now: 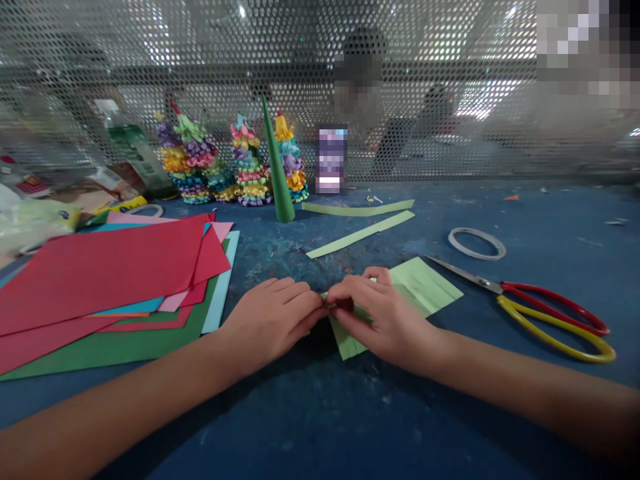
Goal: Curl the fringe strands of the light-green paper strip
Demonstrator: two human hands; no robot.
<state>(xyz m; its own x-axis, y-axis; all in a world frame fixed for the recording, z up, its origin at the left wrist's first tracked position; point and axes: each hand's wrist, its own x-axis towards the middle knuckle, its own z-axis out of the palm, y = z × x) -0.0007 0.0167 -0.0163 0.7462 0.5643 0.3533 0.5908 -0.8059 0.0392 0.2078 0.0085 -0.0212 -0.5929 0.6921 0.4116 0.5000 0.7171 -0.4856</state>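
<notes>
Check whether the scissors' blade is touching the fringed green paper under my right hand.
Apart. The head view shows a narrow band of blue work surface between the scissors' blade and the fringed green paper.

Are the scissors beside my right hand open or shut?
Shut: the scissors show their blades together in one narrow point.

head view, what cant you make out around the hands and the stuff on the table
In the head view:
- Fringed light green paper: the left hand and right hand hide what their fingers pinch.
- Upright box: pixelated, so its print is unreadable.
- Person: blurred behind the perforated metal screen.
- Bottle: out of focus, label unreadable.
</notes>
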